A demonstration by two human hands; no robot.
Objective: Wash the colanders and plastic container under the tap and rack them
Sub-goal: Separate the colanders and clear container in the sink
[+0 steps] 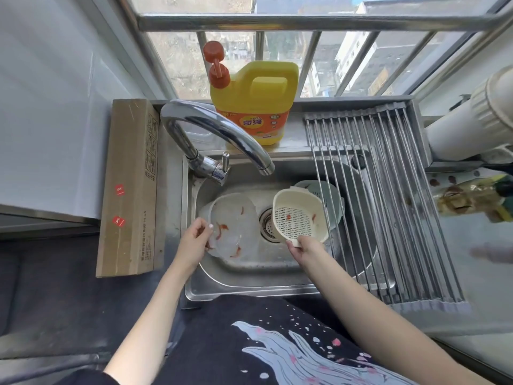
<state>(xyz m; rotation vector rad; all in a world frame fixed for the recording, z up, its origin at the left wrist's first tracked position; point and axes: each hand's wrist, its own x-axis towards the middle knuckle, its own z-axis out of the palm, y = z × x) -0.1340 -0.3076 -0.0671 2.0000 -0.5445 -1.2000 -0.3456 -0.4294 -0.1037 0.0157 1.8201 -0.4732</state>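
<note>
**Both hands in sink, one item each**

Left hand [194,240] is pinching the near-left rim of the translucent oval plastic container [234,226], fingers curled over the edge. Container is sitting in the left half of the stainless steel sink [249,284], tilted, opening facing up and toward the camera, long axis running near-to-far. Red-orange scraps are sticking to its inside.

Right hand [304,247] is gripping the near rim of the cream rectangular plastic colander [298,216], thumb on the rim; the other fingers are hidden behind it. Colander is tipped up, open side facing the camera, slotted base pointing far-right, sitting just right of the drain strainer [268,223]. A few red bits are sitting on the slots.

Pale grey-green plastic colander [327,195] is lying behind the cream one, mostly hidden by it and by the roll-up steel drying rack [374,204] covering the sink's right side; orientation can't be made out.

Chrome gooseneck tap [216,134] is pointing its spout toward the sink centre. I can't tell whether water is running. Yellow detergent jug [255,104] is standing on the far ledge. Far-right objects are blurred and cut off.
</note>
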